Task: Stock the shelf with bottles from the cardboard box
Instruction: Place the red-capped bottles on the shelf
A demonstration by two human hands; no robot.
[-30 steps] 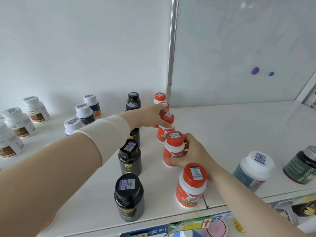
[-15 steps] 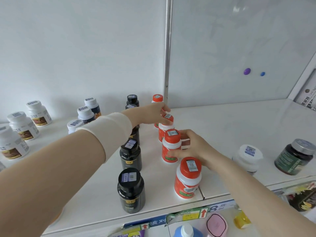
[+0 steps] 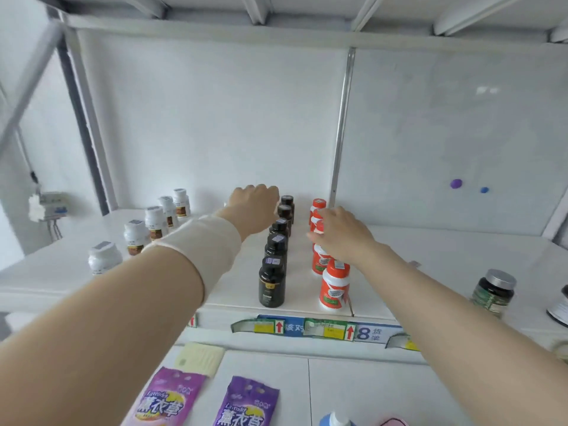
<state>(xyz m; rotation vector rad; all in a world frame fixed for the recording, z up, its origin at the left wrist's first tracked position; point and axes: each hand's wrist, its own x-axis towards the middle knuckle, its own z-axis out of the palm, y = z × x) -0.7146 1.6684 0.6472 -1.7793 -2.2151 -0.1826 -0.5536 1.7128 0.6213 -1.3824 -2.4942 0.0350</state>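
We have both arms stretched out over the shelf (image 3: 430,256), and the next move turns on the right grip (image 3: 338,233), which sits on the middle of the red row (image 3: 333,287). That row runs straight away from us, each bottle upright. One of its bottles stands nearer to us than the grip, and at least one stands beyond the grip's fingertips. The right grip grasps a red-capped bottle (image 3: 318,226), which peeks out between the thumb on its near side and the fingers laid over its far side. The bottle stands on the shelf in line with its neighbours, so we judge that it only needs squaring up before we let go. The left grip (image 3: 255,207) reaches further back, just to the left of the far end of the black row (image 3: 272,284). We see only the back of it, with the fingers curled away from us, so we cannot tell whether it holds anything. White bottles (image 3: 135,235) stand well to its left. A green jar (image 3: 493,292) stands well to the right of the right grip. The cardboard box is out of view.
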